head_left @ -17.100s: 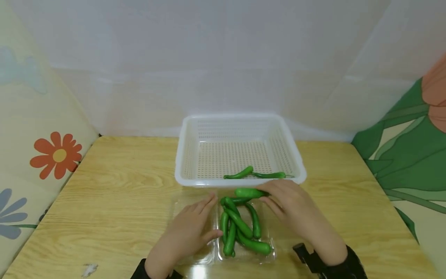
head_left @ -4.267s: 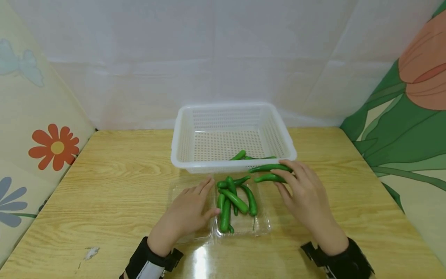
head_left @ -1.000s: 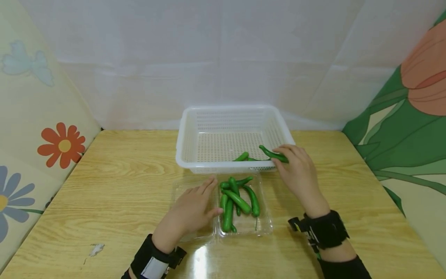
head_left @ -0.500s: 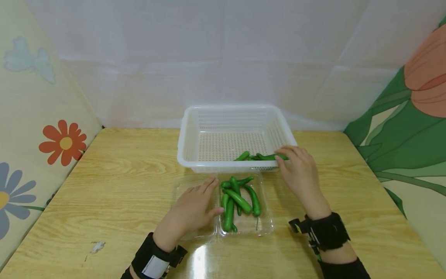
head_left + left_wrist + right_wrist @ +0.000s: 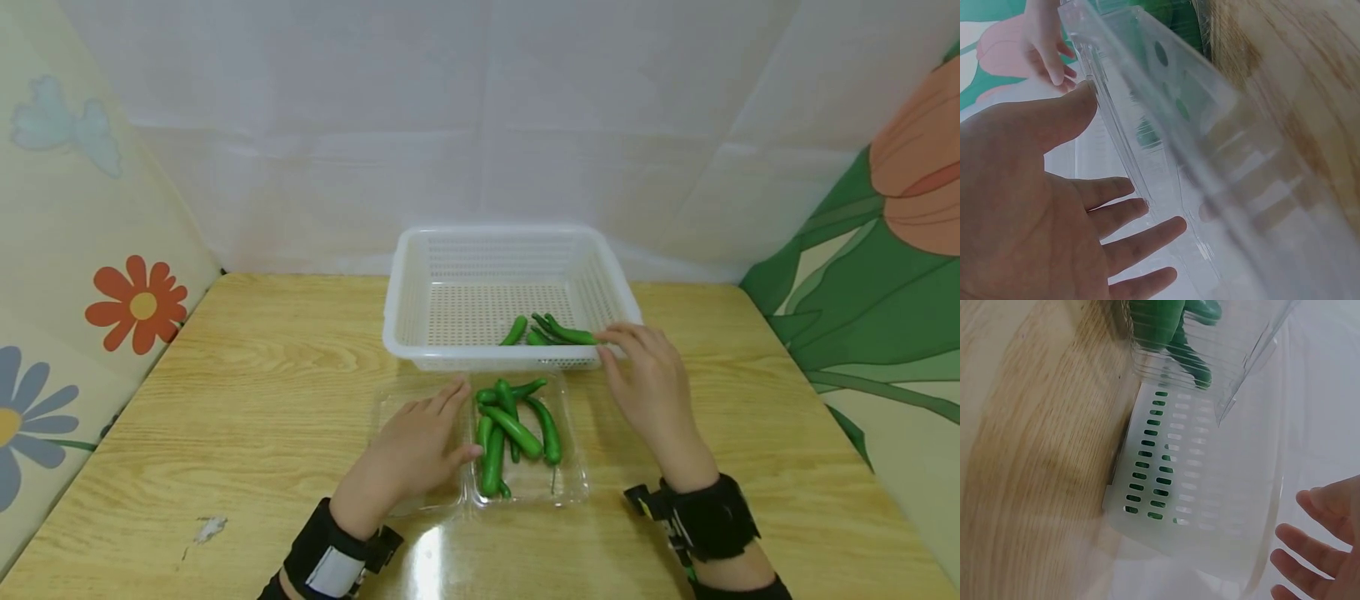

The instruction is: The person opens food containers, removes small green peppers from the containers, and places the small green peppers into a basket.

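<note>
My right hand (image 5: 648,379) is at the front right corner of a white perforated plastic basket (image 5: 480,353). Its fingers are spread and nothing is between them in the right wrist view. Just beyond the fingertips, green chili peppers (image 5: 572,335) lie inside the basket along its front wall. My left hand (image 5: 416,442) lies across the lid half and middle fold of a clear plastic clamshell box (image 5: 566,487). In the left wrist view its fingers (image 5: 1147,240) are extended against the clear plastic. Several green chili peppers (image 5: 517,433) are heaped in the box's right half.
Box and basket stand on a wood-grain table (image 5: 285,375), the box directly in front of the basket. White sheeting (image 5: 480,125) hangs behind. Floral panels flank both sides, with a red flower (image 5: 142,306) on the left one.
The right hand carried two chili peppers from the box over the basket's front rim, let go of them inside, and drew back slightly. Fewer peppers lie in the box. The left hand stayed put.
</note>
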Motion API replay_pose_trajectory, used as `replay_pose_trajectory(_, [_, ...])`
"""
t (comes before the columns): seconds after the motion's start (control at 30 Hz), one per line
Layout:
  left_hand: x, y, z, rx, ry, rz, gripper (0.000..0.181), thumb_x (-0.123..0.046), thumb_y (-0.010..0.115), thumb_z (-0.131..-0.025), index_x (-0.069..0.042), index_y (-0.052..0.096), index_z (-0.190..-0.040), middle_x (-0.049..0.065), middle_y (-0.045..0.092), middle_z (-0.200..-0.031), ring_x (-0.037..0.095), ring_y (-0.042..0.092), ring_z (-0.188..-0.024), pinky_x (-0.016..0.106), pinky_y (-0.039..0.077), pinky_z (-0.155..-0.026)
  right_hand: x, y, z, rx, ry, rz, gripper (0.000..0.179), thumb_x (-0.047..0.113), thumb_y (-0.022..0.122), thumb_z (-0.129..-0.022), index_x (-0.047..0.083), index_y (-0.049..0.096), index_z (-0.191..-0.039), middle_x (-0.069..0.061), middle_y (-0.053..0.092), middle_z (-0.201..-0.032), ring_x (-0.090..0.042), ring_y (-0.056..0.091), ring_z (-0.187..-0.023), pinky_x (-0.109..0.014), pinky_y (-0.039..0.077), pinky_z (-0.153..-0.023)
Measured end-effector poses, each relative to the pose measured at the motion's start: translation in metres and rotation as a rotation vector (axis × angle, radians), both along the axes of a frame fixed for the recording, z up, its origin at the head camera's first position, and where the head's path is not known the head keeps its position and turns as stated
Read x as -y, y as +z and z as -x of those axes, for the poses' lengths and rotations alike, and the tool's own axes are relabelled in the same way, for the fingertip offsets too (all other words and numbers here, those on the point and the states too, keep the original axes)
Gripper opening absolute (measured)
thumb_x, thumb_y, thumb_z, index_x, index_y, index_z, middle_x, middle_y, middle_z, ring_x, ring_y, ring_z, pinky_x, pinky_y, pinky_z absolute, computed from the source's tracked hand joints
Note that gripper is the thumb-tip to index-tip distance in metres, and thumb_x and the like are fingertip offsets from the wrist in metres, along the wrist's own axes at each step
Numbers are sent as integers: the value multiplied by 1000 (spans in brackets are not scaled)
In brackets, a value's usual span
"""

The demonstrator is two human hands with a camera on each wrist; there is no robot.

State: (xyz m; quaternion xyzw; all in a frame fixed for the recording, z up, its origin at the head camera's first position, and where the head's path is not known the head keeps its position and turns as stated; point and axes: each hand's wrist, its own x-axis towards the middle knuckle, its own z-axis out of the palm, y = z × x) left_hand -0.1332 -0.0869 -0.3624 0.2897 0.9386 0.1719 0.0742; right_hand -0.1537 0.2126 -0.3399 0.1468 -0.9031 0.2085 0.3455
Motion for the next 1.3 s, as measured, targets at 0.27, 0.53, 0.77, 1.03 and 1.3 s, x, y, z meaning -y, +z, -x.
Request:
replay_pose_trajectory(0.27, [0,2,0,-1,2,-8,82,-53,57,-96,-5,28,-156,12,25,-161,36,37,-140,54,30,-115,3,1,-14,-11,19,-25,19,-4,75,-82,-3,72,-101,-21,67,-111,-39,60,-103,-55,48,-93])
replay_pose_trajectory(0.53, [-1,3,0,3,2,-7,81,-52,57,-96,-4,28,-155,13,26,-161,37,37,-140,54,29,-115,8,0,-23,-38,56,-44,18,-3,76,-82,-2,72,-100,-20,68,-109,-39,61,-103,-57,48,-94])
replay_pose_trajectory(0.77, [-2,4,2,11,-3,-7,80,-51,57,-97,-3,29,-155,14,27,-161,36,36,-140,54,30,-115,11,-1,-25,-35,57,-52,20,-4,77,-82,-3,72,-101,-20,68,-110,-38,61,-103,-53,50,-89])
replay_pose_trajectory(1.03, [0,7,1,12,0,-3,80,-50,58,-97,-3,30,-154,14,27,-160,37,38,-140,55,30,-114,19,4,-29,-44,79,-70,19,-2,76,-82,-2,72,-101,-19,68,-109,-37,63,-102,-52,51,-89])
replay_pose_trajectory(1.3, [0,6,-1,17,3,-18,80,-50,58,-97,-3,30,-154,14,27,-160,37,37,-140,55,30,-115,29,7,-36,-10,115,-126,20,0,77,-81,1,72,-100,-16,69,-108,-34,65,-98,-48,54,-84])
